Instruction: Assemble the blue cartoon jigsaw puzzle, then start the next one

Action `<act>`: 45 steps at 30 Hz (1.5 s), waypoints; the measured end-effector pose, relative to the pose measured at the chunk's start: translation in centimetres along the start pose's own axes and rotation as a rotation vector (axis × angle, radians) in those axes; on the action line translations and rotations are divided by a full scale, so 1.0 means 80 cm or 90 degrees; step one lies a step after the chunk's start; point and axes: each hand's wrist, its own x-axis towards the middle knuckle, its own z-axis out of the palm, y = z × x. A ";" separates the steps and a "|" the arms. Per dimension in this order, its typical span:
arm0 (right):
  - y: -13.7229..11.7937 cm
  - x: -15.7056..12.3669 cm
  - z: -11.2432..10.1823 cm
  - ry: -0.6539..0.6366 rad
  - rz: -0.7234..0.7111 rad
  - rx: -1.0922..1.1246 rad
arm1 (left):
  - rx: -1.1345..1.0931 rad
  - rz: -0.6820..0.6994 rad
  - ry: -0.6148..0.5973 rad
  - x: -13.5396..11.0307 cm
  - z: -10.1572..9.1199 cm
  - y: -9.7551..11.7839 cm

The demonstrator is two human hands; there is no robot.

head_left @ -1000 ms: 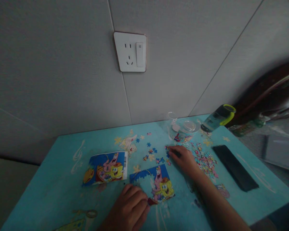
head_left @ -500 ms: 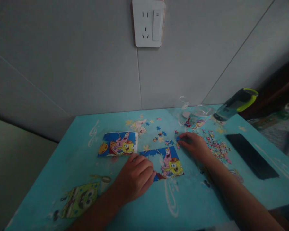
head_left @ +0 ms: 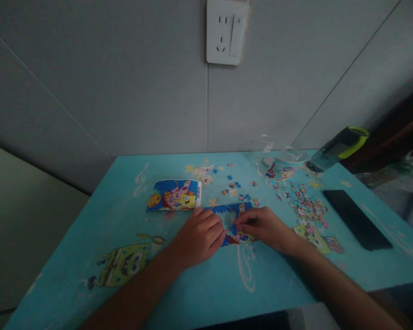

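A partly assembled jigsaw puzzle (head_left: 223, 209) lies on the blue table, with a gap in its middle. My right hand (head_left: 263, 225) is over the puzzle's right part, thumb and fingertips pinching a small blue puzzle piece (head_left: 233, 229) at the edge of the gap. On the puzzle's left side rests my left hand (head_left: 200, 236), fingers curled; whether anything is under them is hidden. Behind my left hand is the reference picture card (head_left: 175, 194), showing the same cartoon scene. Several loose blue pieces (head_left: 234, 185) are scattered beyond the puzzle.
A pile of mixed puzzle pieces (head_left: 308, 206) spreads to the right, beside a black phone-like slab (head_left: 356, 220). Toward the wall stand a clear cup (head_left: 265, 160), a printed tub (head_left: 285, 168) and a dark bottle with a lime rim (head_left: 337, 149). A socket (head_left: 227, 32) is on the wall.
My right hand has moved left and nearer, from the loose pieces to the puzzle's gap, carrying a blue piece. My left hand stays at the puzzle's left side. The view has shifted slightly.
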 end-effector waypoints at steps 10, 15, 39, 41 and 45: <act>0.005 0.009 -0.020 0.176 0.024 -0.028 | 0.008 0.020 -0.056 0.003 -0.003 0.011; 0.008 0.012 -0.020 0.132 0.012 -0.072 | -0.005 0.008 -0.080 0.003 -0.002 0.015; 0.018 0.014 -0.019 0.069 -0.154 -0.238 | -0.031 -0.017 -0.145 0.004 0.002 0.016; 0.021 0.014 -0.018 0.052 -0.174 -0.274 | -0.032 -0.017 -0.142 0.004 0.002 0.016; 0.023 0.016 -0.014 0.054 -0.190 -0.300 | -0.032 -0.011 -0.130 0.003 0.003 0.016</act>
